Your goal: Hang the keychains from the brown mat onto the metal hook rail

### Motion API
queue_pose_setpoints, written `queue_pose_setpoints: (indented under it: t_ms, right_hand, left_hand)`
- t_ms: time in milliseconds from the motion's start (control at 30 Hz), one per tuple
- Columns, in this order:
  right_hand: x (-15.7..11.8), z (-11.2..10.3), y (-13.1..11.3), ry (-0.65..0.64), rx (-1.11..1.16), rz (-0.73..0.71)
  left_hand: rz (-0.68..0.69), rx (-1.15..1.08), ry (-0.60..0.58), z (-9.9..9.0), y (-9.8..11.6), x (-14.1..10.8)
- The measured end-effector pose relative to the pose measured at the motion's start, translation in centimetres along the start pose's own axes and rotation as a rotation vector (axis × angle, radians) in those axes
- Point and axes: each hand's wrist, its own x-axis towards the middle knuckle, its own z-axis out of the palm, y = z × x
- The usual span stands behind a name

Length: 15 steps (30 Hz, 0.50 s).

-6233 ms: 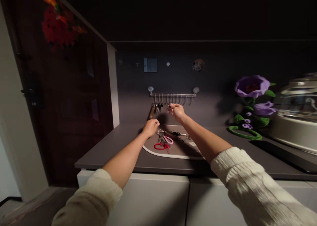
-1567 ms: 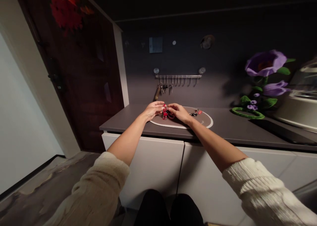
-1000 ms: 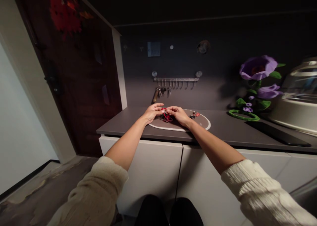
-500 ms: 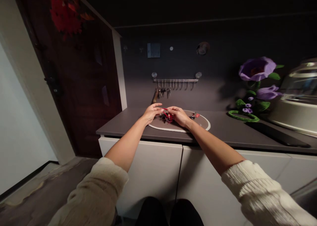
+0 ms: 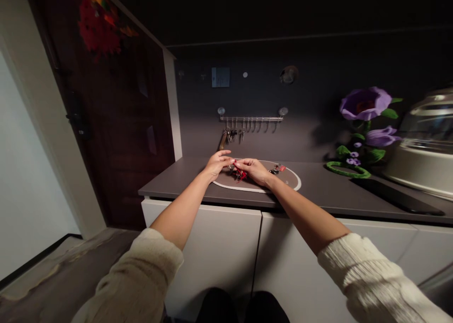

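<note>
Above an oval mat with a pale rim, my two hands meet at a red cord. My left hand pinches it between thumb and forefinger, its other fingers partly stretched. From the right, my right hand pinches the red cord too, the fingertips almost touching those of the left. Just below lies a tangled bunch of keys with red cord, partly hidden by my hands. Further right on the mat is another small bunch of keys with a red tag.
A hook rail with hanging keys is on the wall behind. To the right stand purple artificial flowers, a dark flat slab and a cream appliance with a clear dome. A dark door is at left.
My fingertips have come closer together, and the red cord that was stretched between them is now bunched at the pinch. The view has tilted slightly up.
</note>
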Motion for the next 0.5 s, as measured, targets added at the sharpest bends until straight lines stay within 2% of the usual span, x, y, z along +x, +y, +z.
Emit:
queue_pose_setpoints:
  t_ms: [333, 500]
  right_hand:
    - [-0.3, -0.1, 0.1, 0.043, 0.002, 0.017]
    - [0.2, -0.7, -0.1, 0.176, 0.121, -0.012]
  left_hand:
    - [-0.014, 0.054, -0.014, 0.3, -0.4, 0.0]
    - [0.002, 0.097, 0.050, 0.7, -0.2, 1.4]
